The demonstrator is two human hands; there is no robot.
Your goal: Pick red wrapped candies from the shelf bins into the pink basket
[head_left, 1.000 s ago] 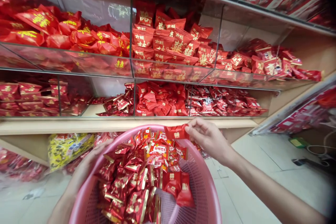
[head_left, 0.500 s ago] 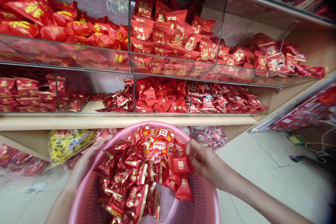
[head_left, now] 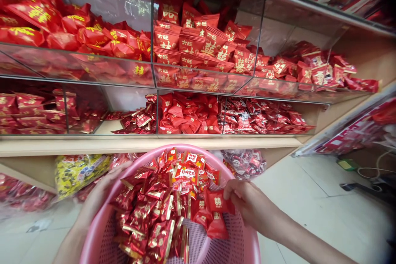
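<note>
A pink mesh basket (head_left: 252, 243) is in front of me, with many small red wrapped sweets inside. My left hand (head_left: 100, 192) is closed around the basket's left rim. Between the fingertips and thumb of my right hand (head_left: 247, 202) is a matte red sweet packet (head_left: 217, 201) with a gold double-happiness sign, low inside the basket's right side. It lies against a few similar matte packets (head_left: 216, 227). Shiny dark-red packets with gold edges (head_left: 161, 237) fill the left of the basket. Orange-and-red printed packets (head_left: 186, 173) lie at its far side.
Beyond the basket rises a shelf with clear-fronted bins of red sweets (head_left: 188, 117). Its wooden ledge (head_left: 123, 145) runs just behind the basket's far rim. Below are a yellow bag (head_left: 82, 173) and a clear bag of sweets (head_left: 246, 163). A cable (head_left: 377, 169) lies right.
My right hand has moved slightly right and down, with the matte red packet in its fingers. More of the packets beneath now shows. My left hand stays on the rim.
</note>
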